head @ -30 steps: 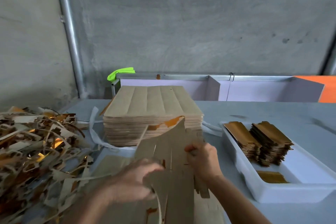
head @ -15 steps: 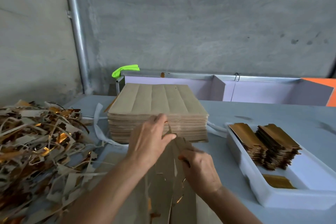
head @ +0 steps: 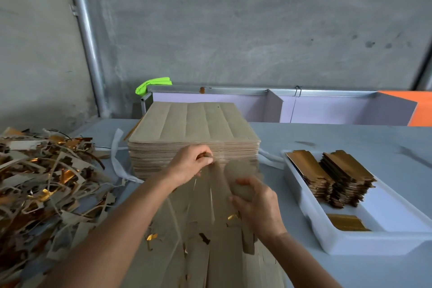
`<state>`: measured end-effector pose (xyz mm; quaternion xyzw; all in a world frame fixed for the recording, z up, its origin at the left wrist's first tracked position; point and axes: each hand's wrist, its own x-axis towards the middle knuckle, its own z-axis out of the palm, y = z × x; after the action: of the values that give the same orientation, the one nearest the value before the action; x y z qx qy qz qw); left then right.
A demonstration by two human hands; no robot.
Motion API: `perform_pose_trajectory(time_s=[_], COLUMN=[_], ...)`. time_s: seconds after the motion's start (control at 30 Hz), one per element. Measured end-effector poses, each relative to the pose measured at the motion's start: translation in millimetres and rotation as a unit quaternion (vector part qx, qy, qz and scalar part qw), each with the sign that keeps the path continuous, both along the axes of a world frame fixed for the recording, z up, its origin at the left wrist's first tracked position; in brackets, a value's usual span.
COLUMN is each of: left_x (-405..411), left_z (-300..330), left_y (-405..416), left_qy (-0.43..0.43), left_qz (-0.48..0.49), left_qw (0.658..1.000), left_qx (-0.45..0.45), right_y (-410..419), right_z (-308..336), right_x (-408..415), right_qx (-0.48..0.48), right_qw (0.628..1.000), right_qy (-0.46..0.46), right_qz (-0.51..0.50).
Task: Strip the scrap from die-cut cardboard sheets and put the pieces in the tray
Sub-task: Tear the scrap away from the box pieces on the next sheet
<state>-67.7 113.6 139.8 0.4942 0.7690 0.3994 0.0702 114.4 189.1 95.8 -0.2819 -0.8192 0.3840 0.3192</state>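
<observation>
A brown die-cut cardboard sheet (head: 210, 248) lies in front of me, split into long strips with gold flecks showing. My left hand (head: 189, 166) pinches the top end of a narrow strip near the sheet's far edge. My right hand (head: 257, 208) grips a blurred cardboard piece (head: 240, 177) from the same sheet. Behind them stands a thick stack of uncut sheets (head: 194, 128). At the right a white tray (head: 364, 245) holds two piles of gold-faced pieces (head: 332, 175) and a single piece lying flat.
A big heap of scrap strips (head: 46, 182) covers the table's left side. White strapping (head: 119, 161) trails beside the stack. A lilac bin with a metal rim (head: 327, 105) stands along the wall behind, with something neon green (head: 152, 84) on its corner.
The sheet has dropped from upright to lower on the table. My left hand moved up to the sheet's far edge and my right hand shifted right, now gripping a piece.
</observation>
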Motion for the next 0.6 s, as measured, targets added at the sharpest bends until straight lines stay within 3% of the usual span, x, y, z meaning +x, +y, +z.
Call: perform_pose_trajectory(time_s=[0.1,0.23,0.4,0.53,0.6], left_x=[11,21,-6,-1,8], left_z=[0,-5,-14,-32,-38], left_y=[10,23,19,8,2], left_qy=[0.059,0.115,-0.024,-0.116,-0.106], left_qz=[-0.013,-0.015,0.113,0.016,-0.038], left_qw=[0.998,0.993,0.993,0.992,0.985], left_qx=[0.016,0.024,0.036,-0.044,-0.128], right_y=[2,4,26,28,27], right_z=[9,12,-7,-19,-21], right_x=[-10,-25,-19,-17,-21], right_qx=[0.022,0.058,-0.150,-0.237,-0.246], right_qw=[0.998,0.997,0.984,0.966,0.962], right_qy=[-0.054,-0.049,0.018,0.079,0.097], right_qz=[0.005,-0.003,-0.092,-0.066,-0.067])
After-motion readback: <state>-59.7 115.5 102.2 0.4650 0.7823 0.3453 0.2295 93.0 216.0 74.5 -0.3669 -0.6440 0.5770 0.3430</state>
